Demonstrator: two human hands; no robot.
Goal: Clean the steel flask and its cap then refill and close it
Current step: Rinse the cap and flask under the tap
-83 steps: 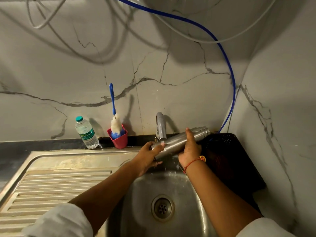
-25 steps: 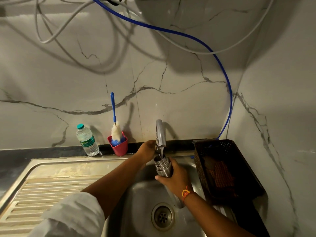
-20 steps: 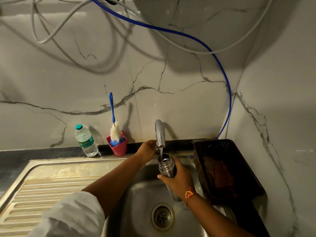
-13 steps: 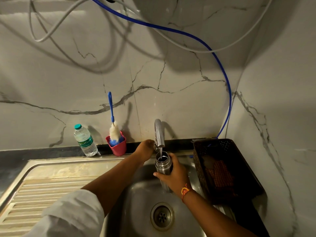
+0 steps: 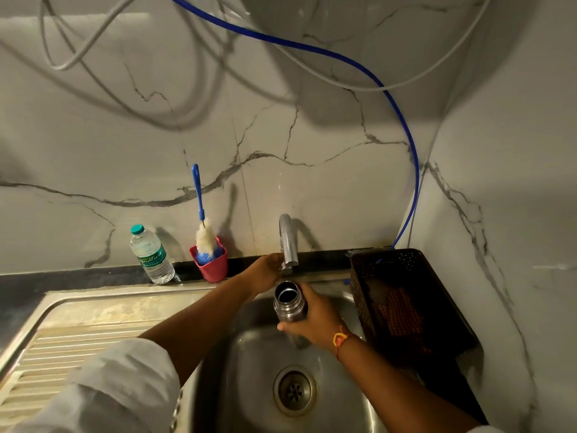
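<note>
steel flask (image 5: 289, 303) lowered just below tap (image 5: 288, 245) spout, mouth up, gripped by right hand (image 5: 312, 320); left hand (image 5: 265, 271) at tap base, grip unclear.

Single head-worn view, wide-angle. Looks forward and down from above near edge of sink (image 5: 249, 364). Faces far marble wall (image 5: 312, 189) and right-hand corner. Close range: white sleeve (image 5: 125, 385) looms large at near left, bottom edge. Tap (image 5: 288, 242) and steel flask (image 5: 290, 303) sit about frame centre, drain (image 5: 295, 390) nearer. Blue hose (image 5: 416, 170) arcs across far top. Straight lines bow toward frame edges.
</note>
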